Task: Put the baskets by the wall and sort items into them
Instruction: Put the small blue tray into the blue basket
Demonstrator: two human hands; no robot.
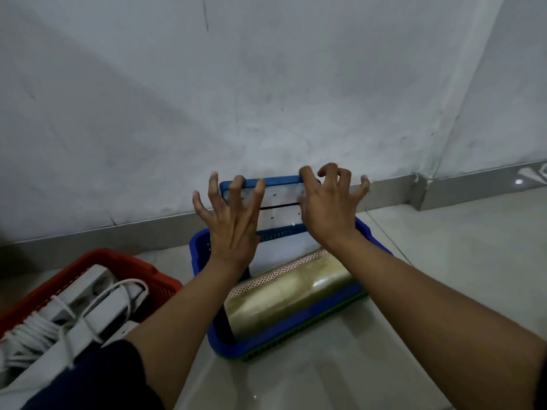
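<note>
A blue basket (204, 247) sits on the floor by the wall, nested in a green one (310, 324). In it lie rolls of clear tape (290, 288). A blue-framed white board (278, 199) stands upright at the basket's far end, against the wall. My left hand (231, 223) is spread over the board's left side, fingertips at its top corner. My right hand (325, 205) is clawed over its right side, one fingertip on the top edge. Neither hand closes around it. To the left, a red basket (124, 258) holds white power strips (88, 303) with coiled cords.
The grey wall (266, 84) with a low skirting (390, 193) runs behind the baskets and turns a corner at the right. Pale tiled floor (444, 247) extends to the right and in front of the blue basket.
</note>
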